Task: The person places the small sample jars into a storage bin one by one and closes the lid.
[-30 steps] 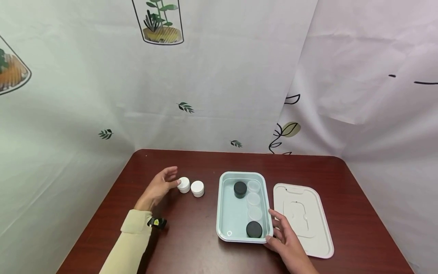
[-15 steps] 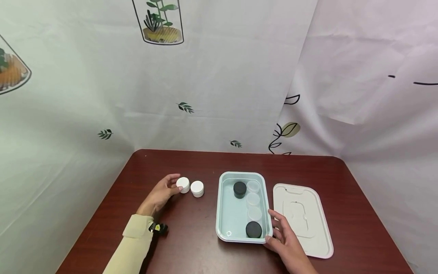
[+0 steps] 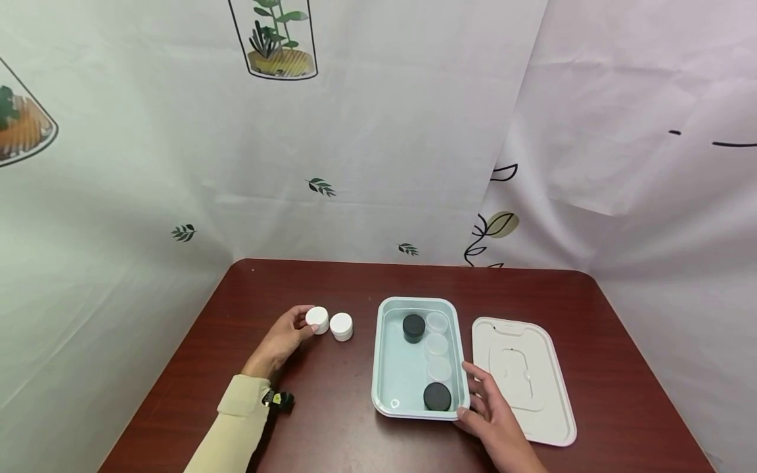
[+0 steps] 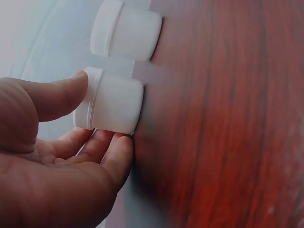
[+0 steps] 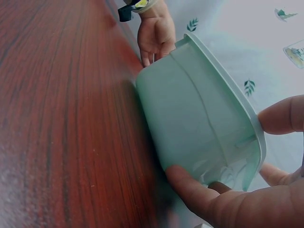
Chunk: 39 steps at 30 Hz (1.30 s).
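Observation:
In the head view my left hand (image 3: pixel 276 343) is at a small white screw-top jar (image 3: pixel 317 319) on the left of the table. The left wrist view shows the thumb against this jar's lid (image 4: pixel 86 107) and the fingers round its side. A second white jar (image 3: pixel 341 326) stands just to its right. My right hand (image 3: pixel 499 424) holds the near right corner of a pale blue plastic tub (image 3: pixel 378 368), thumb at the rim and fingers along the outer wall (image 5: pixel 190 109). Inside the tub are two black-lidded jars (image 3: pixel 437 397) and a column of three translucent round ones (image 3: pixel 436 345).
A white rectangular lid (image 3: pixel 526 381) lies flat to the right of the tub, beside my right hand. The dark red-brown wooden table (image 3: pixel 331 420) ends at a pale patterned cloth (image 3: pixel 367 164) behind. A wrist strap (image 3: pixel 278 399) sits at the left sleeve.
My left hand has moved slightly right and closed its thumb and fingers round the left white jar, which stays in about the same place. The right hand keeps its place on the tub.

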Tool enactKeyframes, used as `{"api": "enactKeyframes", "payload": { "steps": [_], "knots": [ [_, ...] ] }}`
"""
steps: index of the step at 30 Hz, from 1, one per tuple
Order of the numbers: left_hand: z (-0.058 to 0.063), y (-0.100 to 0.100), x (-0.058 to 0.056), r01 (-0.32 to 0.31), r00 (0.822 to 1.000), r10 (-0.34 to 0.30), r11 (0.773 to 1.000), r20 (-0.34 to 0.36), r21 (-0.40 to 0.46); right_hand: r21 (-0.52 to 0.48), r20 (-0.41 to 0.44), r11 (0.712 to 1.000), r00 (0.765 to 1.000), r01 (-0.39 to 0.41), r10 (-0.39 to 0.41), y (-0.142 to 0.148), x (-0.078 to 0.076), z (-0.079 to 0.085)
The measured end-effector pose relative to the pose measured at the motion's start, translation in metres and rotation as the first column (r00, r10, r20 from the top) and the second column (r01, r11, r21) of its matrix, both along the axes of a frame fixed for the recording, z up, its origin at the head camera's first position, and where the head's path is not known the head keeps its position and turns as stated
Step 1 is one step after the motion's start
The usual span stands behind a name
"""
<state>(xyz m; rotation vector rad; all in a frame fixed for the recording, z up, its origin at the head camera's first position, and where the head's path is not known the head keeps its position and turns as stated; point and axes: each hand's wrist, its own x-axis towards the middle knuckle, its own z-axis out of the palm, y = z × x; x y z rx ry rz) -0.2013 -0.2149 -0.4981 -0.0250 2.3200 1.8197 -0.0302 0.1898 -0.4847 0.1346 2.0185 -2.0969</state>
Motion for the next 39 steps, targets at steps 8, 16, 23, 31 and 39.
{"api": "enactKeyframes", "payload": {
  "steps": [8, 16, 23, 31, 39],
  "knots": [
    [0.002, -0.005, -0.004, -0.028, 1.000, 0.028, 0.999, 0.004, 0.019, 0.004, 0.003, 1.000, 1.000, 0.003, -0.003, 0.001, 0.000, 0.000],
    [0.026, -0.010, -0.003, -0.038, 0.998, 0.039, 0.999, -0.050, 0.024, 0.005, -0.012, 1.000, 1.000, 0.005, -0.005, 0.000, 0.000, 0.000],
    [0.057, 0.002, 0.000, -0.007, 0.995, 0.005, 1.000, -0.104, -0.016, 0.006, -0.038, 1.000, 0.999, -0.004, 0.004, 0.000, 0.000, 0.001],
    [0.076, 0.041, 0.004, 0.103, 0.983, -0.104, 0.995, -0.153, -0.015, 0.023, -0.024, 1.000, 1.000, 0.014, -0.014, -0.002, 0.000, 0.001],
    [0.089, 0.083, 0.013, 0.223, 0.956, -0.237, 0.970, -0.176, -0.094, 0.026, -0.012, 1.000, 1.000, 0.008, -0.008, -0.002, 0.001, 0.003]
  ]
}}
